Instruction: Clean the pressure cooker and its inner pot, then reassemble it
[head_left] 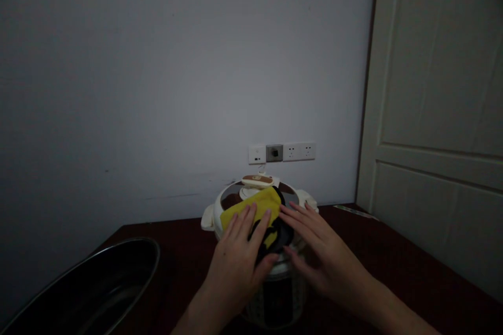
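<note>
On the front of the lid of a white electric pressure cooker (275,298) lies a folded cloth (257,204), yellow on one side with black and dark grey parts. My left hand (239,256) rests on the cloth with its fingers stretched out and spread, the thumb near the lower edge. At the cloth's right edge is my right hand (322,251), its fingers extended and the thumb apart from them. The lid's brown-topped handle (257,181) shows just behind the cloth. Shadow makes the cooker's front panel hard to read.
A large dark basin (151,256) with a pale rim stands at the left. The cooker sits on a dark red tabletop (353,251) against a plain wall. Wall sockets (291,152) are behind the cooker, and a panelled white door (436,183) borders the right side.
</note>
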Demonstrator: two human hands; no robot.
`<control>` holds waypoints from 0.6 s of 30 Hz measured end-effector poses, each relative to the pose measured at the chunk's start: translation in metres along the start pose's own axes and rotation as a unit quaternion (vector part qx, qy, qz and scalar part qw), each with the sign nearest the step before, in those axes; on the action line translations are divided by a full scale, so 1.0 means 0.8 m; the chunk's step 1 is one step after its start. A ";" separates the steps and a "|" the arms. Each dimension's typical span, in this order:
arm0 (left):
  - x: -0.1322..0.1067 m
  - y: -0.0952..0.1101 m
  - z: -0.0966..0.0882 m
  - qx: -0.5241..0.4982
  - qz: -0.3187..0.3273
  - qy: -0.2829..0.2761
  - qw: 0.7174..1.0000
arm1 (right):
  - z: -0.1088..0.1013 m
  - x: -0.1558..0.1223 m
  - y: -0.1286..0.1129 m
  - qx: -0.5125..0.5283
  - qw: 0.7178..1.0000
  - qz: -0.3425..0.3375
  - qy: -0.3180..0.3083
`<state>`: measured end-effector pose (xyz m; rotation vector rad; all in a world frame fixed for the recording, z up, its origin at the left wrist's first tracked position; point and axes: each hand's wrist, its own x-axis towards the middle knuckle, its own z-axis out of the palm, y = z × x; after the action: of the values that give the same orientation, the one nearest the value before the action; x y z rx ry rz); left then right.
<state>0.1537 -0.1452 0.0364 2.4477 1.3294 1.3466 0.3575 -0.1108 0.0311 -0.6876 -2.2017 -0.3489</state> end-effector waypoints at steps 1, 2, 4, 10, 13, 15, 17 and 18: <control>-0.002 -0.001 -0.001 0.031 0.001 -0.006 0.999 | 0.000 -0.009 0.007 0.005 1.000 0.011 0.023; -0.004 -0.002 -0.002 0.055 0.000 -0.003 0.998 | -0.001 -0.016 0.016 0.011 0.999 0.021 0.044; -0.008 -0.008 -0.008 0.073 -0.012 0.026 0.997 | -0.001 -0.026 0.035 0.027 0.995 0.048 0.087; -0.010 -0.049 -0.033 -0.057 -0.131 0.114 0.983 | 0.016 -0.047 0.104 0.122 0.952 0.248 0.130; 0.009 -0.077 -0.049 -0.159 -0.208 0.138 0.955 | 0.038 -0.051 0.127 0.201 0.911 0.353 0.074; 0.030 -0.096 -0.060 -0.243 -0.267 0.132 0.923 | 0.052 -0.051 0.133 0.246 0.894 0.370 0.051; 0.055 -0.113 -0.068 -0.332 -0.310 0.122 0.883 | 0.062 -0.051 0.133 0.281 0.889 0.358 0.051; 0.068 -0.120 -0.070 -0.355 -0.332 0.114 0.867 | 0.064 -0.051 0.133 0.294 0.887 0.351 0.054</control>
<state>0.0644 -0.0652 0.0677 1.2288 1.2232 1.5493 0.4098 -0.0157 -0.0308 -1.0096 -1.6606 0.6132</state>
